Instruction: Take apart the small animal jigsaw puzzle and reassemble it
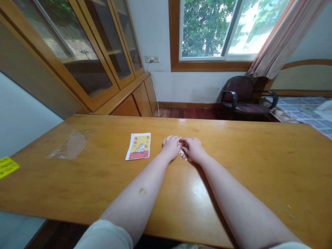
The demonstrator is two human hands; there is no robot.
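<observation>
Both my hands rest together on the wooden table (233, 166), near its middle. My left hand (171, 146) and my right hand (193, 148) are cupped, fingers curled down, over a small pile of colourful pieces (183, 155) that peeks out between and below them. Most of the pile is hidden under the fingers. Just left of my left hand lies a printed card (139, 146) with a white cartoon animal on a yellow and red ground, flat and untouched.
A clear plastic bag (71, 144) lies flat at the table's left. A yellow note (7, 166) sits at the left edge. Glass-fronted wooden cabinets (98, 58) stand along the left wall. A dark armchair (242, 97) stands beyond the table under the window.
</observation>
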